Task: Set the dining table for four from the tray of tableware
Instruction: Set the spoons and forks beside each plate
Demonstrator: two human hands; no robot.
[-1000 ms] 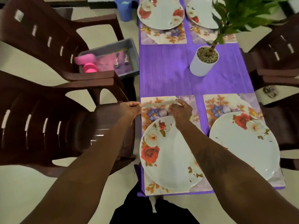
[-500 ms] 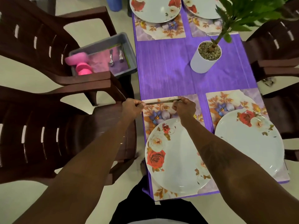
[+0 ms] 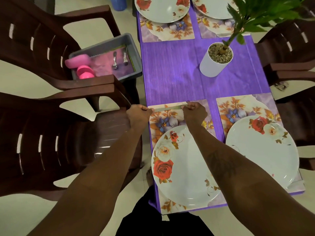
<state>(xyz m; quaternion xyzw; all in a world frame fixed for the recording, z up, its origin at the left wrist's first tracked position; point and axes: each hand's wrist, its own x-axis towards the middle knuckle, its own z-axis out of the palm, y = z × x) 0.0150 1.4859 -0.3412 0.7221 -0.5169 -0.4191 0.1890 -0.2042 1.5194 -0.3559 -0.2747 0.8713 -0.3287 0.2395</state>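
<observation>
A table knife (image 3: 167, 108) lies along the far edge of the near-left floral placemat (image 3: 163, 120). My left hand (image 3: 138, 114) pinches its left end and my right hand (image 3: 194, 112) pinches its right end. Below them a white rose-patterned plate (image 3: 183, 166) sits on that mat. A second plate (image 3: 262, 150) rests on the near-right mat. Two more plates (image 3: 162, 7) stand on mats at the far end. The grey tray (image 3: 106, 58) on a chair at left holds a spoon (image 3: 114, 60), a fork (image 3: 125, 57) and pink cups (image 3: 80, 66).
Brown plastic chairs (image 3: 34, 142) flank the purple-covered table (image 3: 175, 72) on both sides. A white pot with a green plant (image 3: 215, 60) stands mid-table to the right. A blue container (image 3: 118, 3) sits on the floor beyond the tray.
The view has shifted slightly, and both hands keep pinching the knife ends, now lower against the placemat's far edge. Nothing else on the table moved.
</observation>
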